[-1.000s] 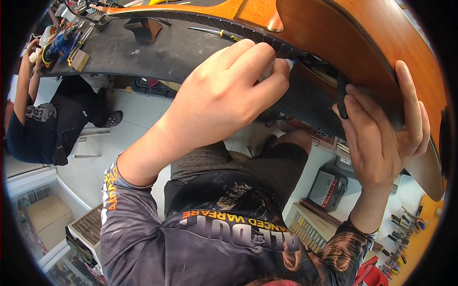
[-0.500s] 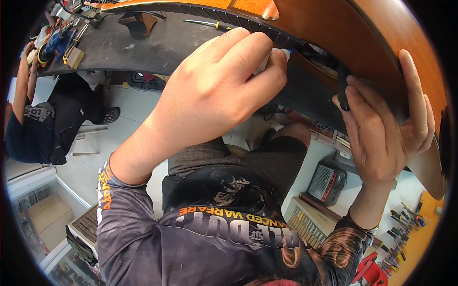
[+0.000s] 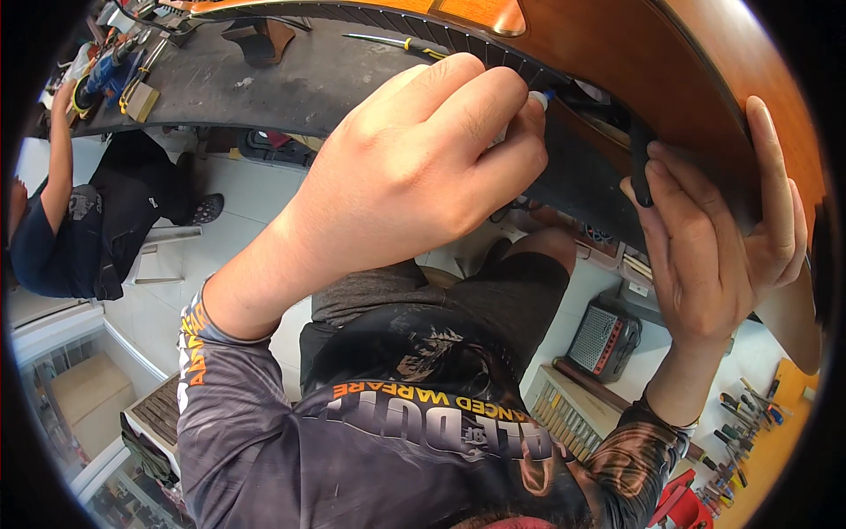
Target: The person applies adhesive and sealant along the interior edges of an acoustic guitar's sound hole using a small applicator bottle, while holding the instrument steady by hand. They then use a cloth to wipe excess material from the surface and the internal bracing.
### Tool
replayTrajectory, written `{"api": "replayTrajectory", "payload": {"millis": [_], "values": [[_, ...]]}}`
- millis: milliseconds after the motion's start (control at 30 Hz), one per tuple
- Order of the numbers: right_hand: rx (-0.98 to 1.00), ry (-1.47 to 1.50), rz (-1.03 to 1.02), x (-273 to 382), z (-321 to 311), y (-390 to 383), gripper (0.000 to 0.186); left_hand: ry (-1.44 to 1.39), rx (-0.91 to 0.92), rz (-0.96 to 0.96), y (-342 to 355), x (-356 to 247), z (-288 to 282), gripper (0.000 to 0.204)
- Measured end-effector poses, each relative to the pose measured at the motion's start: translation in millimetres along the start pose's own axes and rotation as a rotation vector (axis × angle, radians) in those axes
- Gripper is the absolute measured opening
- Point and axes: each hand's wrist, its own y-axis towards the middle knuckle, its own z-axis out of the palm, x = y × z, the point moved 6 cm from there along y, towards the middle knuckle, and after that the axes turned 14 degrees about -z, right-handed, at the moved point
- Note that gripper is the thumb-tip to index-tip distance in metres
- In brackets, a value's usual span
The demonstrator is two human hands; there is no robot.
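An orange-brown guitar (image 3: 705,79) lies along the far side of the dark workbench, its edge with dark, evenly spaced lines facing me. My left hand (image 3: 423,163) is closed in a pinch beside that edge. From its fingertips pokes the white end of a small tube-like thing with a blue tip (image 3: 541,99); the fingers hide the rest. My right hand (image 3: 705,238) pinches a black handle-like piece (image 3: 641,167) between thumb and fingers, near the guitar's body. Its other fingers are raised along the guitar's side.
On the workbench (image 3: 194,75) lie a yellow-and-black slim tool (image 3: 397,44) and a curved wooden block (image 3: 258,40). A person in dark clothes (image 3: 79,220) works at the left end. A grey speaker-like box (image 3: 604,335) and many hand tools (image 3: 745,423) are at the lower right.
My left hand has shifted slightly right with the blue-tipped thing. My right hand keeps its hold on the black piece. The person at the left has moved an arm.
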Motion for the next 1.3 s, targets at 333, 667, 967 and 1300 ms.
{"api": "replayTrajectory", "payload": {"millis": [333,667,967,1300], "values": [[0.025,-0.024,0.017,-1.3,-3.4,-0.7,0.023,-0.012,-0.035,0.04,-1.3,-2.0,6.9,0.038],[0.036,-0.01,-0.001,-0.5,-5.3,-1.2,0.025,-0.002,0.014,-0.022,0.9,-2.8,4.7,0.038],[0.047,-0.001,0.006,-2.2,-3.9,-1.6,0.024,0.02,0.018,-0.007,1.2,-3.3,3.8,0.037],[0.021,-0.009,0.029,1.2,-0.4,-5.0,0.025,-0.016,-0.034,0.027,-1.5,-2.2,9.4,0.035]]}}
